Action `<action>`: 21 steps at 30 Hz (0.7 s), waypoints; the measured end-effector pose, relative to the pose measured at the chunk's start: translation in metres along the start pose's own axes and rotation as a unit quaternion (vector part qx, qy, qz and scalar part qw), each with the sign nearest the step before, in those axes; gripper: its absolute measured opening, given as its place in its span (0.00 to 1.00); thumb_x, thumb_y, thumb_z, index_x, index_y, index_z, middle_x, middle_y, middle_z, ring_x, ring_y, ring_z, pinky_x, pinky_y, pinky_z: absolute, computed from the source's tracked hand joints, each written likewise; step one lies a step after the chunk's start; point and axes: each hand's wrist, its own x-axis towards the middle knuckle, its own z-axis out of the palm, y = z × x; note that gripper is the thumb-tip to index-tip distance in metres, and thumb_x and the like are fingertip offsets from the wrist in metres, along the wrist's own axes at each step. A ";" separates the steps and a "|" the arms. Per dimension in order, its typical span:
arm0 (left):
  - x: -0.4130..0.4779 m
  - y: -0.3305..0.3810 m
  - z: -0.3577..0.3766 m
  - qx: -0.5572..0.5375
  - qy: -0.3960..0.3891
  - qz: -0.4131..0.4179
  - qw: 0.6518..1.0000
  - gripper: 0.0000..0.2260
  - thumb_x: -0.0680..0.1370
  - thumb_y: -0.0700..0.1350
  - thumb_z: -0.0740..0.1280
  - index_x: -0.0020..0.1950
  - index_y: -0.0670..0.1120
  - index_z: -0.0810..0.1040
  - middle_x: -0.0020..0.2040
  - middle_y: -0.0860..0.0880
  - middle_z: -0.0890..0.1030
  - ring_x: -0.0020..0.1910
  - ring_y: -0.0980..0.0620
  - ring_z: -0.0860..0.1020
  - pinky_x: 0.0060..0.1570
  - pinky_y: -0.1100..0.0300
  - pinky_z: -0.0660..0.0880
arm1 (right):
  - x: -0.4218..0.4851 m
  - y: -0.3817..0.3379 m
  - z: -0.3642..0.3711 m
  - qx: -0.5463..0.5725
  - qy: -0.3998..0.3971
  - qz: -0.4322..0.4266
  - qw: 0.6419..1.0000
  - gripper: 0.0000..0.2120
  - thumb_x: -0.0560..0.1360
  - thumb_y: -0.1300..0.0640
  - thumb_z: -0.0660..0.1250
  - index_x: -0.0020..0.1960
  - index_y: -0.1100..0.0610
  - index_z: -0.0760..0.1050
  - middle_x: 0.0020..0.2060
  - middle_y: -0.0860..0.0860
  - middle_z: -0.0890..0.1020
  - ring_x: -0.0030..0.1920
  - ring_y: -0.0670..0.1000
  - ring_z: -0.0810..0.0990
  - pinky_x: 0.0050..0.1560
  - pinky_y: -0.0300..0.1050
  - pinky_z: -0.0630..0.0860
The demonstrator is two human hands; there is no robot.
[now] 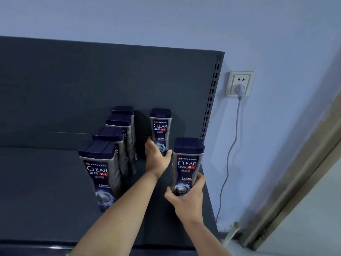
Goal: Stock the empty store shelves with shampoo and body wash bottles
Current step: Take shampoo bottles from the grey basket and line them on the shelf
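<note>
Fingers [148,145] of left hand [156,159] curled round lower part of rear bottle [160,130], upright near back edge of shelf [46,182], just before back panel [92,80]. Fingers [200,179] of right hand [184,198] wrapped round base of front bottle [188,163], upright at shelf right edge; contact with shelf not discernible. Row of four bottles [103,174] stands left of both, front to back. Beyond right edge: blue wall [276,34], socket [239,78] with plug [239,88], cable [232,145] hanging.
</note>
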 end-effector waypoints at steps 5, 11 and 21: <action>-0.016 -0.017 -0.007 0.068 -0.052 -0.032 0.996 0.43 0.78 0.44 0.70 0.79 0.43 0.40 0.80 0.44 0.45 0.78 0.47 0.51 0.74 0.54 0.54 | 0.002 0.001 0.001 -0.002 0.006 -0.003 1.000 0.34 0.63 0.66 0.78 0.58 0.49 0.60 0.49 0.46 0.77 0.45 0.43 0.81 0.46 0.40 0.80; -0.067 -0.040 -0.043 0.108 -0.080 -0.021 0.991 0.33 0.79 0.38 0.65 0.79 0.44 0.50 0.79 0.44 0.56 0.77 0.49 0.58 0.74 0.56 0.58 | 0.020 -0.002 0.019 -0.010 0.020 -0.011 1.000 0.34 0.64 0.64 0.78 0.59 0.52 0.60 0.51 0.47 0.77 0.48 0.42 0.79 0.42 0.30 0.76; -0.098 -0.063 -0.075 0.160 -0.141 0.065 0.975 0.30 0.81 0.41 0.60 0.79 0.47 0.49 0.79 0.51 0.51 0.75 0.57 0.59 0.63 0.75 0.52 | 0.057 -0.009 0.078 -0.186 0.024 -0.011 0.982 0.35 0.65 0.50 0.78 0.63 0.55 0.61 0.59 0.53 0.71 0.61 0.55 0.72 0.48 0.49 0.73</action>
